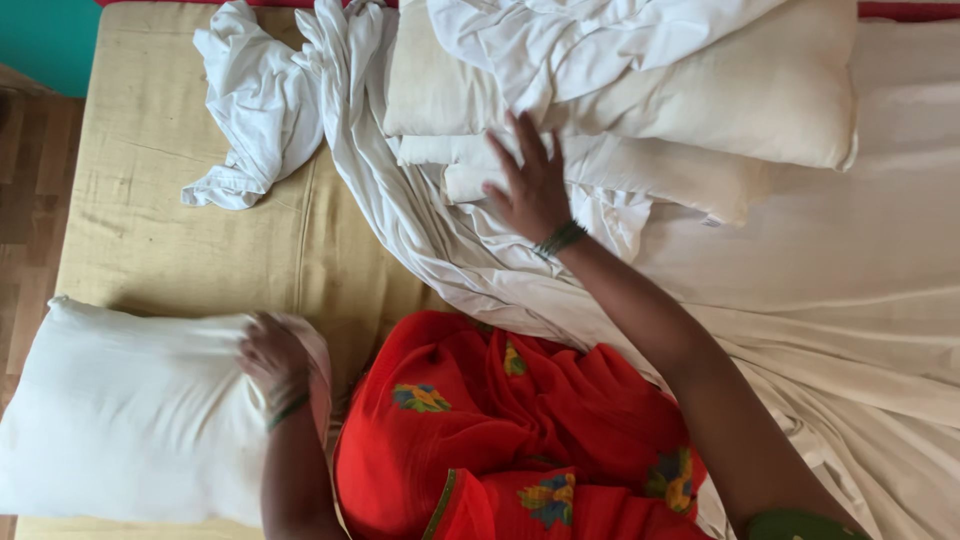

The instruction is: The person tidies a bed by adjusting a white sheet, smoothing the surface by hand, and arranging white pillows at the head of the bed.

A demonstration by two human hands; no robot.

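Observation:
My left hand [272,362] grips the right edge of a white pillow [120,410] that lies at the near left corner of the yellow mattress [150,180]. Its fingers are curled into the fabric and look blurred. My right hand [528,185] reaches forward with fingers spread, resting flat on a folded white cloth [600,165] below two stacked cream pillows [760,90]. Green bangles show on both wrists. My red flowered garment [500,430] fills the bottom centre.
A crumpled white sheet [262,105] lies bunched at the far left of the mattress. A long white sheet [850,300] drapes across the right half of the bed. Wooden floor [30,200] runs along the left, with a teal wall at top left.

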